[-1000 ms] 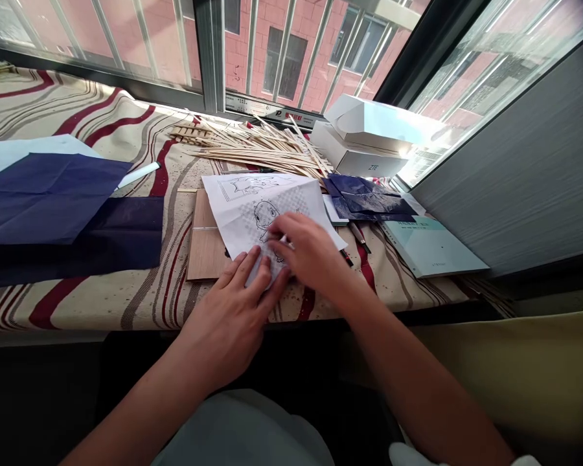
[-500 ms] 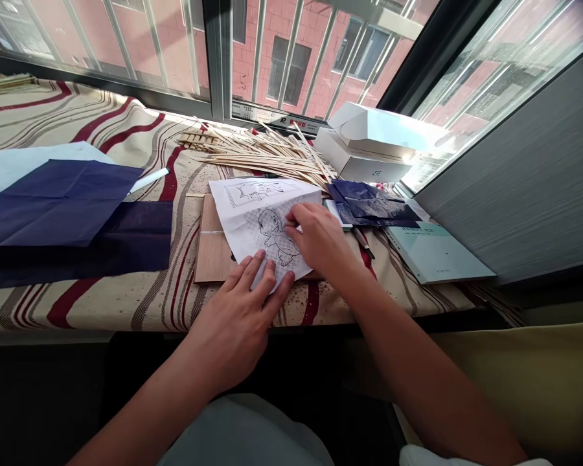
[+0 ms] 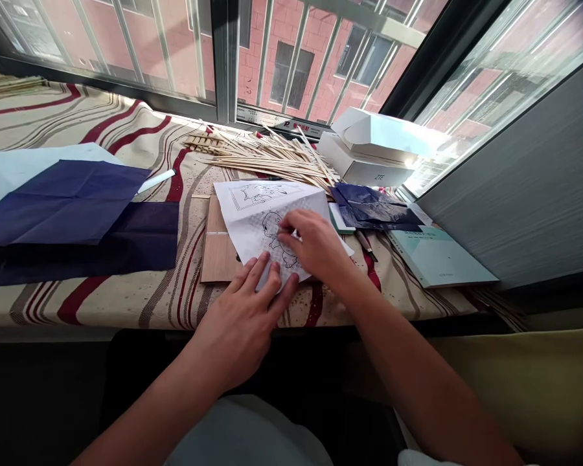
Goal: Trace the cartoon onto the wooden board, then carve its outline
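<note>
A white sheet of paper (image 3: 243, 223) with printed line drawings lies over a thin wooden board (image 3: 218, 259), whose left part shows. Pressing the sheet's lower edge is my left hand (image 3: 245, 317), palm down with its fingers apart. My right hand (image 3: 318, 246) is closed in a pinch at the head of the cartoon figure (image 3: 287, 257) drawn on the paper. Whatever sits between those fingertips, if anything, is hidden. Just right of the sheet lies a dark pen-like tool (image 3: 366, 247).
Thin wooden sticks (image 3: 267, 155) are heaped behind the paper. A white box (image 3: 374, 169) stands by the window. Dark blue sheets (image 3: 97, 200) lie at left, another crumpled blue sheet (image 3: 374, 208) at right. A pale green book (image 3: 442, 259) rests at the right edge.
My right fingertips have moved left across the drawing, onto the figure's head. My left hand stays pressed on the paper. The whole view has shifted slightly.
</note>
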A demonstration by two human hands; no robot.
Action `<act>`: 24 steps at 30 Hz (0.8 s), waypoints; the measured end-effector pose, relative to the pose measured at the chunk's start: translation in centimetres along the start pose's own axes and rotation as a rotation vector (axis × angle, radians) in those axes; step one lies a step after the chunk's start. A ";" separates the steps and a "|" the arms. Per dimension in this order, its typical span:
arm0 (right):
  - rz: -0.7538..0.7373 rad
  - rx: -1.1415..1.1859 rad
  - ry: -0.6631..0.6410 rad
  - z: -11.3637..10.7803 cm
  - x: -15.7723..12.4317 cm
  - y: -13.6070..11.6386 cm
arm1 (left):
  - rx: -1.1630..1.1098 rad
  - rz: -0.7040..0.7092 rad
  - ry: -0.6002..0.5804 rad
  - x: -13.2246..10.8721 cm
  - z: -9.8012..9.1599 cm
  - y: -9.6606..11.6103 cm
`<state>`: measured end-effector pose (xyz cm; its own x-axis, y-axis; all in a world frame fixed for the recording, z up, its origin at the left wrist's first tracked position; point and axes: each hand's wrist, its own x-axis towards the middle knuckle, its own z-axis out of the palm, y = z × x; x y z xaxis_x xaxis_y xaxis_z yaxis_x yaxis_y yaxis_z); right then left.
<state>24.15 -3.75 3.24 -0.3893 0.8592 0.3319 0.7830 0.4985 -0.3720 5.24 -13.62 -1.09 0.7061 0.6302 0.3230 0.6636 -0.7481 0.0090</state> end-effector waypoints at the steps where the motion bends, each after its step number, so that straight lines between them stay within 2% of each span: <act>1: 0.028 -0.032 0.016 -0.1 0.1 0.2 | 0.004 -0.001 0.002 0.0 0.0 0.0; 3: 0.029 -0.050 0.025 -0.3 0.0 0.5 | 0.001 0.000 0.004 0.0 0.0 0.1; 7: -0.106 0.063 -0.036 -0.4 -0.4 0.5 | -0.012 0.004 0.021 0.0 0.0 0.1; 11: -0.002 -0.037 0.014 -0.3 0.3 0.8 | 0.002 0.000 0.036 0.1 0.0 0.0; 13: 0.003 -0.049 0.012 -0.3 0.3 0.7 | 0.002 -0.003 0.031 0.1 -0.1 0.0; 17: -0.115 0.075 -0.025 -0.6 -0.6 0.6 | -0.007 0.007 0.042 0.1 0.0 0.0; 22: 0.061 -0.062 0.066 -1.4 -1.2 2.1 | 0.007 0.002 0.057 0.0 0.2 0.1; 24: 0.026 -0.056 0.073 -1.5 -1.7 2.0 | 0.000 0.005 0.040 -0.1 0.3 0.1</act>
<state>27.10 -4.39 3.24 -0.3336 0.8603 0.3854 0.8192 0.4669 -0.3330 5.28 -13.72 -1.37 0.6990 0.6175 0.3607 0.6599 -0.7513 0.0072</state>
